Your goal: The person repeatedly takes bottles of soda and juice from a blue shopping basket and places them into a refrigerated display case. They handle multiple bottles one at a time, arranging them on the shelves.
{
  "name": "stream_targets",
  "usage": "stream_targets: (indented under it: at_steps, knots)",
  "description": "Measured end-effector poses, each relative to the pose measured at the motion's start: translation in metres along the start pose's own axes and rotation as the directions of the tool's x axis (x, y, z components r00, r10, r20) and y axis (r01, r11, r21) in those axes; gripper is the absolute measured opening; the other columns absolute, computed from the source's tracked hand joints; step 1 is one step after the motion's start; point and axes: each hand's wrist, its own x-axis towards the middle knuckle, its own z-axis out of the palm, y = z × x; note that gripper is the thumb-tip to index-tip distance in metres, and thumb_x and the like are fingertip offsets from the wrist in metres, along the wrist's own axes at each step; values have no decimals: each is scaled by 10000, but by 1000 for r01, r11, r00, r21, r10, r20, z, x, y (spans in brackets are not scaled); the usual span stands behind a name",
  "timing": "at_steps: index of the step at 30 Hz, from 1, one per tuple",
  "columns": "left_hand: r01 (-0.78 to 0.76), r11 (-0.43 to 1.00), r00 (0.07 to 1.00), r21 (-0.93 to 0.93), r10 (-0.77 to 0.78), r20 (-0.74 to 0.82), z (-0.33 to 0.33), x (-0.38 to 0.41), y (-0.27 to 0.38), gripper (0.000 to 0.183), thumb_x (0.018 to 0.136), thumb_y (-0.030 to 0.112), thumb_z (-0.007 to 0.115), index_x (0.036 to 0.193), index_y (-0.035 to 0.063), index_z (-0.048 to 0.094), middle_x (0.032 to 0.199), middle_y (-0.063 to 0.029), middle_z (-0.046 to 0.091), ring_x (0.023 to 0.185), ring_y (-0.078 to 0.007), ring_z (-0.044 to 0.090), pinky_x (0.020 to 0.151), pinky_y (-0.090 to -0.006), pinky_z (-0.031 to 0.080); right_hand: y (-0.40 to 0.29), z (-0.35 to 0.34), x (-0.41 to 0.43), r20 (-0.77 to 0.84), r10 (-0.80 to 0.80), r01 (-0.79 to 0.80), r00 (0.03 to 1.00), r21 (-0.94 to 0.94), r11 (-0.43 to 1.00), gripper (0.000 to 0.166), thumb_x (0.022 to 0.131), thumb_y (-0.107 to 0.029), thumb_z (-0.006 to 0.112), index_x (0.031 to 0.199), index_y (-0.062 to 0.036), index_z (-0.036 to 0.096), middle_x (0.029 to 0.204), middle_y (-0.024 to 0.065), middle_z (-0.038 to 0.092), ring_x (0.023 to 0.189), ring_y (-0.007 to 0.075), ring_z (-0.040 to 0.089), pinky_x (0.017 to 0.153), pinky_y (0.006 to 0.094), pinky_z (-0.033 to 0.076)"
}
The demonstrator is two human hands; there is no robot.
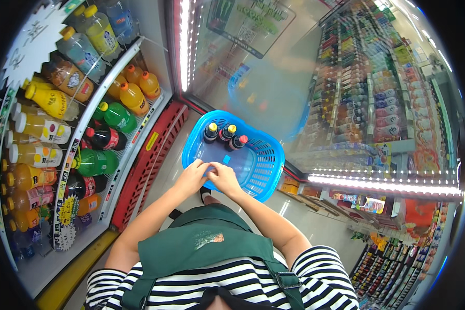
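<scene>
A blue plastic shopping basket [271,166] hangs or stands in front of me; its support is hidden. Three dark soda bottles stand in its far left part: one with a yellow cap [210,133], another yellow-capped one [227,133], and one with a red cap [237,142]. My left hand [193,176] and my right hand [223,177] meet over the basket's near rim, fingertips close together. Whether something small is between the fingers, or whether they touch the rim, I cannot tell.
To the left, an opened drinks cooler holds bottles on shelves, among them green soda bottles [97,162] and orange drinks [133,99]. Red grille [151,155] runs below. A glass door [271,89] with a lit frame stands ahead and right. Stocked shelves [403,255] lie at lower right.
</scene>
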Motion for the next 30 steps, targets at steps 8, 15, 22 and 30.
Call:
stream_targets:
  at_steps: [8,15,22,30]
  knots:
    - [271,961,962,-60,-271,7,51,84,-44,608,806,114,752,1345,8,490,1191,-182,577,1051,-318,629,872,-400,524,78,-40,89,-251,123,-138,960,-40,990,461,825,-107,634,1272,-31,547,952,194,697,893,384,679,814,472,531]
    - [389,912,921,-131,-387,44,68,118,-68,664,820,118,752,1403,11,454,1255,-183,573,1033,-296,647,881,-389,532,79,-44,160,-119,55,-98,991,-387,917,438,833,-52,591,1262,-4,514,985,271,671,942,434,661,823,505,530]
    - [454,856,891,-248,-443,100,50,103,-58,644,810,145,762,1374,4,483,1297,-198,570,1204,-358,553,1015,-406,456,62,-60,160,-103,5,-52,995,-454,889,301,778,-184,692,1053,-79,631,984,183,682,919,388,669,804,486,536]
    - [128,909,961,-397,-212,-176,-1,75,-4,681,781,164,793,1361,26,463,1326,-186,539,1194,-375,549,1007,-436,452,-95,-133,84,-125,-218,182,968,-248,951,333,702,-283,715,920,-31,714,760,157,699,725,278,695,701,370,550]
